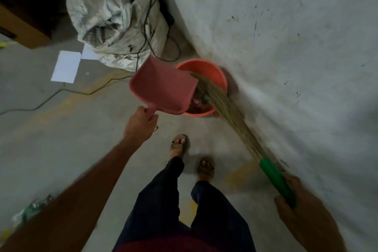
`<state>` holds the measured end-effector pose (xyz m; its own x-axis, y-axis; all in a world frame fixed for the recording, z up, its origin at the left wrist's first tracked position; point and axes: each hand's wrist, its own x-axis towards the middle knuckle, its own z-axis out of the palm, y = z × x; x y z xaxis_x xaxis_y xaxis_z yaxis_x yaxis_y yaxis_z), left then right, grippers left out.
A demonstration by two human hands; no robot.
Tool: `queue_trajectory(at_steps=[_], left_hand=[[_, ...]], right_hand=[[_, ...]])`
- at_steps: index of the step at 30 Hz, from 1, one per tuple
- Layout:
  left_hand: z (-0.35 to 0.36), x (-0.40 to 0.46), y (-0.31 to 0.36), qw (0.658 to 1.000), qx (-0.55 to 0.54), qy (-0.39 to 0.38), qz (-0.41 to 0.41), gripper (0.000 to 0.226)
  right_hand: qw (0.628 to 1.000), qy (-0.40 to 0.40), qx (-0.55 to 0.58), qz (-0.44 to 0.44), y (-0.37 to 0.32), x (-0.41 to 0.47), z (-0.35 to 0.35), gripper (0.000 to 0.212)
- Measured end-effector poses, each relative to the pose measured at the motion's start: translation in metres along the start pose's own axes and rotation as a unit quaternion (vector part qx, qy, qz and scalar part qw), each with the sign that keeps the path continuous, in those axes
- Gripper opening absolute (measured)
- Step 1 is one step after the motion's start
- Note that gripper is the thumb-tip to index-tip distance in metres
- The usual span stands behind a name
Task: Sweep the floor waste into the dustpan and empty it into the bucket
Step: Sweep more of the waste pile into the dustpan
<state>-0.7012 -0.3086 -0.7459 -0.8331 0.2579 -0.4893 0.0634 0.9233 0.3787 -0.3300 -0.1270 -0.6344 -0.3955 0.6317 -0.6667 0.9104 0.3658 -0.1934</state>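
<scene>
- Head view looks down on a person standing at the foot of a wall (286, 37), both arms stretched toward an orange bucket (222, 79) that sits on the concrete floor (61, 129) close against that wall.
- The left hand (140, 124) grips the short handle of a pink dustpan (163, 86), fingers curled round it; the pan is tipped up with its open mouth over the bucket's near rim.
- The right hand (294, 192) holds the green handle of a grass broom (229, 112), whose bristle end reaches into the bucket beside the pan's lip.
- Red and green scraps show inside the bucket below the pan, so the emptying step appears to be under way; whether the pan is fully empty cannot be told, since its inside faces away.
- Sweeping looks unfinished as a whole: greenish litter (34, 208) lies on the floor at lower left, well apart from the bucket, and white paper sheets (65, 66) lie near a crumpled sack (110, 12) with black cables (151, 32) trailing over it.
- Judged from this, another round of sweeping and tipping would still be needed.
</scene>
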Motion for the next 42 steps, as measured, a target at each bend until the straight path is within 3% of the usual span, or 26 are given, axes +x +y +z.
queue_trajectory(at_steps=[4,12,18,27,35,42], left_hand=[[-0.018,-0.064,-0.04,0.999,0.007,0.032,-0.032,0.032],[-0.047,-0.191,-0.14,0.98,-0.043,0.161,-0.105,0.031],[-0.059,-0.28,-0.225,0.945,-0.091,0.228,-0.215,0.028],[-0.05,-0.455,-0.388,0.86,-0.211,0.294,-0.359,0.031],[-0.006,-0.591,-0.512,0.768,-0.281,0.318,-0.479,0.032],[0.031,-0.637,-0.566,0.686,-0.326,0.322,-0.565,0.032]], right_hand=[[0.995,0.032,-0.026,-0.092,0.012,-0.007,0.001,0.034],[0.95,0.038,-0.164,-0.263,-0.045,0.011,0.025,0.048],[0.911,0.016,-0.194,-0.363,-0.118,-0.025,0.073,0.034],[0.811,-0.011,-0.279,-0.514,-0.211,-0.15,0.206,0.032],[0.763,-0.033,-0.355,-0.539,-0.241,-0.236,0.32,0.032],[0.704,-0.058,-0.399,-0.584,-0.291,-0.276,0.389,0.035]])
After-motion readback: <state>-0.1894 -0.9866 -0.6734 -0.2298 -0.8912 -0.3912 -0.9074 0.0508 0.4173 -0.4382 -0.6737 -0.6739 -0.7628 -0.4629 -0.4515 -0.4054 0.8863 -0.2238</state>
